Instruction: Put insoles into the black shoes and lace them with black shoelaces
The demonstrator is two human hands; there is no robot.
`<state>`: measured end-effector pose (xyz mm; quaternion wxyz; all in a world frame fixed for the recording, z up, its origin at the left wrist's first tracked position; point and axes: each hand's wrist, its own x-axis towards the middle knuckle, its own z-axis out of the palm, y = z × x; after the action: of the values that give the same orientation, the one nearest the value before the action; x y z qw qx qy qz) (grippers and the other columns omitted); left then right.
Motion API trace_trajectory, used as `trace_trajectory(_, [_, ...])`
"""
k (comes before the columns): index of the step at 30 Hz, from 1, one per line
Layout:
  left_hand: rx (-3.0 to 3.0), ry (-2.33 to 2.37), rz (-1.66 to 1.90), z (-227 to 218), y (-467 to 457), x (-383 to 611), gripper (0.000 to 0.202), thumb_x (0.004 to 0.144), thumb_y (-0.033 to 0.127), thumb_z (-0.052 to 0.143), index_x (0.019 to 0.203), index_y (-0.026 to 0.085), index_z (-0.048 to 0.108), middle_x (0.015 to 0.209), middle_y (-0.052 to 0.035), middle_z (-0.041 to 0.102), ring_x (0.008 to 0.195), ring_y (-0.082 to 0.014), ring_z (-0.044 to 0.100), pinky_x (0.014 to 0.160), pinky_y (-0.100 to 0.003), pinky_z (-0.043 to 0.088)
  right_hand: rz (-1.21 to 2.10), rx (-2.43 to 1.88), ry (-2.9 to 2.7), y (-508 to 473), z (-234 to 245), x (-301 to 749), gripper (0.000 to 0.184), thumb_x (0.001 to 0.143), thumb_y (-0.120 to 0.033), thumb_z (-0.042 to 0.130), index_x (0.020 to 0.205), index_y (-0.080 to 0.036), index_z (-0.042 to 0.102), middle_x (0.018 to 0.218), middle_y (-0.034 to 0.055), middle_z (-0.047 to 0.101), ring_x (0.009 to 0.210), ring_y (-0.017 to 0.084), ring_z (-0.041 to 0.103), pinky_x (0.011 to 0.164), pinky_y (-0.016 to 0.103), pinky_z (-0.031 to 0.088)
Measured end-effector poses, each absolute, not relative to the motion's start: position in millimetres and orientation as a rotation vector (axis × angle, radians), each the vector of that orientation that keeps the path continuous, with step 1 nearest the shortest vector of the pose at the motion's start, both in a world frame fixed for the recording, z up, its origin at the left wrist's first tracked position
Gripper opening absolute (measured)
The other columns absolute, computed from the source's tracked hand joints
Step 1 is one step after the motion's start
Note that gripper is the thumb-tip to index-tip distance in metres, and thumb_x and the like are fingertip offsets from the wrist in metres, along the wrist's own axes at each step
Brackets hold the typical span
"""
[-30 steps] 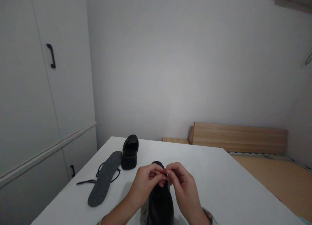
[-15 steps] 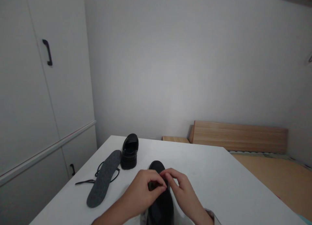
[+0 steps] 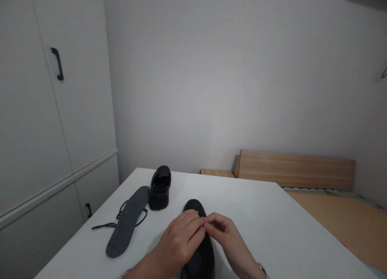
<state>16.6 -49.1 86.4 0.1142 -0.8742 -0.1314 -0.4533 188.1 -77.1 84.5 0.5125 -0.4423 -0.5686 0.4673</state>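
A black shoe (image 3: 201, 259) lies on the white table (image 3: 256, 226) in front of me, its toe pointing away. Across its upper, my left hand (image 3: 183, 236) is curled with the fingers together and hides the middle of the shoe. At the shoe's right side my right hand (image 3: 222, 234) makes a pinch of thumb and forefinger. The fingertips of both hands meet over the shoe, and whatever is between them is too small to make out.
To the left lies a grey felt insole (image 3: 127, 224) on top of a black shoelace (image 3: 102, 225). A second black shoe (image 3: 159, 190) stands behind it. White cupboards (image 3: 90, 166) flank the table on the left; a bed with a wooden headboard (image 3: 296, 169) is at right.
My left hand has rolled over so its back faces up and its fingers have closed. My right hand's fingertips have dropped slightly, to the shoe's right side.
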Motion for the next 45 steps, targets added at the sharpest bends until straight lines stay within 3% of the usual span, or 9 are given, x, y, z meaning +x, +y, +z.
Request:
trace_trajectory(7, [-2.63, -0.365, -1.52, 71, -38, 5, 0.019, 0.099, 0.015, 0.047, 0.105, 0.014, 0.064, 0.099, -0.01, 0.074, 0.092, -0.0201, 0.069, 0.085, -0.034, 0.059, 0.938, -1.103, -1.254, -77, 70, 196, 0.027, 0.077, -0.044, 0.072, 0.074, -0.019, 0.065, 0.078, 0.0019, 0.063, 0.079, 0.019, 0.055, 0.074, 0.028, 0.044])
trace_trajectory(10, [-2.835, -0.709, -1.723, 59, -37, -6, 0.016, 0.098, 0.018, 0.049, 0.097, 0.019, 0.065, 0.095, -0.0059, 0.074, 0.087, -0.018, 0.071, 0.079, -0.028, 0.058, 0.885, -1.158, -1.217, -79, 56, 211, 0.028, 0.076, -0.045, 0.072, 0.071, -0.019, 0.062, 0.075, 0.0011, 0.059, 0.076, 0.019, 0.053, 0.071, 0.027, 0.043])
trace_trajectory(14, [-2.985, -1.403, -2.095, 51, -41, -14, 0.012, 0.096, 0.025, 0.051, 0.088, 0.021, 0.058, 0.101, -0.0067, 0.074, 0.098, -0.0208, 0.069, 0.087, -0.031, 0.054, 0.867, -1.235, -1.143, -83, 40, 230, 0.028, 0.077, -0.045, 0.071, 0.071, -0.019, 0.061, 0.076, 0.0005, 0.057, 0.075, 0.018, 0.052, 0.069, 0.026, 0.042])
trace_trajectory(18, [-3.079, -1.505, -2.367, 63, -40, -1, 0.015, 0.096, 0.032, 0.047, 0.087, 0.021, 0.049, 0.09, -0.0068, 0.075, 0.091, -0.0206, 0.068, 0.085, -0.032, 0.049, 0.83, -1.2, -1.184, -85, 47, 227, 0.025, 0.08, -0.043, 0.068, 0.075, -0.02, 0.06, 0.078, 0.0008, 0.057, 0.076, 0.018, 0.052, 0.07, 0.028, 0.042])
trace_trajectory(22, [-3.21, -1.506, -2.187, 85, -36, 23, 0.01, 0.087, 0.027, 0.058, 0.089, 0.019, 0.053, 0.065, 0.0005, 0.069, 0.067, -0.0178, 0.064, 0.068, -0.027, 0.045, 0.65, -1.069, -1.417, -86, 74, 208, 0.013, 0.088, -0.031, 0.06, 0.079, -0.021, 0.058, 0.081, 0.0007, 0.057, 0.081, 0.018, 0.055, 0.076, 0.029, 0.043])
trace_trajectory(26, [-3.364, -1.404, -1.842, 98, -36, 36, 0.006, 0.079, 0.021, 0.063, 0.081, 0.016, 0.065, 0.069, -0.0008, 0.069, 0.067, -0.0175, 0.063, 0.066, -0.025, 0.044, 0.461, -1.013, -1.599, -87, 96, 194, 0.006, 0.09, -0.019, 0.056, 0.084, -0.022, 0.058, 0.086, 0.0016, 0.059, 0.086, 0.018, 0.056, 0.078, 0.029, 0.042])
trace_trajectory(30, [-3.321, -1.326, -1.747, 103, -37, 36, 0.012, 0.08, 0.018, 0.06, 0.08, 0.016, 0.071, 0.073, -0.0018, 0.068, 0.071, -0.0175, 0.062, 0.068, -0.025, 0.044, 0.443, -1.009, -1.611, -83, 101, 190, 0.008, 0.09, -0.02, 0.059, 0.082, -0.021, 0.061, 0.086, 0.0017, 0.061, 0.084, 0.018, 0.057, 0.076, 0.029, 0.044])
trace_trajectory(37, [-3.396, -1.351, -1.936, 97, -34, 30, 0.013, 0.085, 0.027, 0.062, 0.084, 0.015, 0.066, 0.074, -0.0018, 0.067, 0.07, -0.0163, 0.061, 0.068, -0.025, 0.044, 0.663, -1.014, -1.578, -78, 87, 190, 0.01, 0.089, -0.019, 0.062, 0.097, -0.023, 0.067, 0.091, 0.0025, 0.066, 0.084, 0.018, 0.062, 0.075, 0.028, 0.048])
trace_trajectory(45, [-3.431, -1.383, -1.883, 89, -32, 23, 0.015, 0.088, 0.027, 0.058, 0.077, 0.018, 0.055, 0.077, -0.0027, 0.068, 0.078, -0.0183, 0.062, 0.074, -0.027, 0.044, 0.267, -1.094, -1.577, -86, 83, 203, 0.013, 0.095, -0.02, 0.053, 0.086, -0.022, 0.062, 0.084, 0.0021, 0.063, 0.081, 0.017, 0.059, 0.072, 0.027, 0.045])
